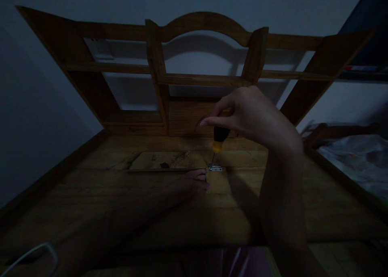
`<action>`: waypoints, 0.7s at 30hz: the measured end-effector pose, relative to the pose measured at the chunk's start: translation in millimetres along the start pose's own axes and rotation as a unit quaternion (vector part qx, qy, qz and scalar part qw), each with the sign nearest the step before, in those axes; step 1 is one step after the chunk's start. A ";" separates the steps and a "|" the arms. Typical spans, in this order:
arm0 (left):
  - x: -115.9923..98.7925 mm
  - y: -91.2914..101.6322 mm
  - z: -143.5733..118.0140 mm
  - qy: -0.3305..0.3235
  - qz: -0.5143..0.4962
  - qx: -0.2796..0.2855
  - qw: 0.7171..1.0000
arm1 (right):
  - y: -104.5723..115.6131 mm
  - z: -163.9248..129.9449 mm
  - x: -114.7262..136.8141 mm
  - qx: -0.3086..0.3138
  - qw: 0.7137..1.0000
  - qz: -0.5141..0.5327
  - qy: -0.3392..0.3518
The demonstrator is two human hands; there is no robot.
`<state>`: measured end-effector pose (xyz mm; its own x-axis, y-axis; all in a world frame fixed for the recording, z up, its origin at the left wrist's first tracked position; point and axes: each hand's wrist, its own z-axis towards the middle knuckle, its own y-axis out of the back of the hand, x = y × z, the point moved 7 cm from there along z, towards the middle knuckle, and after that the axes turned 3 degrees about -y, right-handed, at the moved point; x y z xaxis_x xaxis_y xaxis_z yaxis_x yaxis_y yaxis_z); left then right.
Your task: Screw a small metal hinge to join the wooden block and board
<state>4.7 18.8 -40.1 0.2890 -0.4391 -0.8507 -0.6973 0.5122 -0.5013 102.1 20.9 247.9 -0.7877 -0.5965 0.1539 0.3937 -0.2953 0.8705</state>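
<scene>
My right hand [247,113] grips a screwdriver [218,137] with a black and yellow handle, held nearly upright. Its tip rests on a small silver hinge [216,168] on the wooden desk top [169,212]. My left hand [194,182] lies flat on the desk just left of the hinge, fingertips touching a small wooden panel [216,184]. A shallow opening or recessed board [169,160] lies left of the hinge.
A wooden hutch with shelves and an arched top [204,22] stands at the back of the desk against a pale wall. A bed with light bedding [360,158] is at the right. A white cable [36,250] curls at the lower left. The scene is dim.
</scene>
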 end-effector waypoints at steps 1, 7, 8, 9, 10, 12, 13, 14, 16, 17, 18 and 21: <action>0.2 -0.7 -0.2 0.006 0.001 0.000 1.000 | -0.9 0.3 -1.3 0.009 1.000 0.014 0.002; 0.1 1.1 0.7 -0.001 -0.004 -0.003 1.000 | -3.2 -7.6 -8.5 0.105 0.987 0.117 -0.005; 0.3 1.0 0.7 0.000 -0.002 -0.001 1.000 | -2.6 -9.9 -7.7 0.119 0.983 0.137 -0.007; 0.2 0.7 0.5 0.001 -0.001 0.002 1.000 | -2.0 -12.0 -6.1 0.129 0.980 0.152 -0.008; -0.3 0.2 0.2 0.001 0.000 0.004 1.000 | -1.2 -13.6 -3.7 0.135 0.978 0.158 -0.007; -1.5 -1.1 -0.6 -0.001 0.000 0.008 1.000 | 0.8 -14.4 2.4 0.126 0.982 0.138 0.003; -1.9 -1.9 -0.9 -0.002 0.000 0.012 1.000 | 1.8 -13.7 5.5 0.111 0.987 0.114 0.007; -2.1 -2.4 -1.1 -0.003 0.000 0.016 1.000 | 2.4 -12.4 8.1 0.093 0.992 0.084 0.010; -2.0 -1.8 -0.9 -0.005 0.007 0.016 1.000 | 2.4 -8.9 11.2 0.051 0.998 0.019 0.005; -1.5 -0.3 -0.6 -0.004 0.011 0.010 1.000 | 1.9 -7.1 11.9 0.029 1.000 -0.010 0.000; -0.9 1.4 -0.3 -0.003 0.014 0.002 1.000 | 1.0 -5.4 12.1 0.010 0.999 -0.033 -0.004; 0.9 3.6 0.5 0.003 0.009 -0.008 1.000 | -4.0 -1.2 12.3 -0.021 0.998 -0.064 -0.002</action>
<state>2.8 20.7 -42.7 0.2715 -0.4346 -0.8587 -0.7130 0.5085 -0.4828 91.5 13.9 245.7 -0.8343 -0.5496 0.0446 0.3092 -0.3994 0.8630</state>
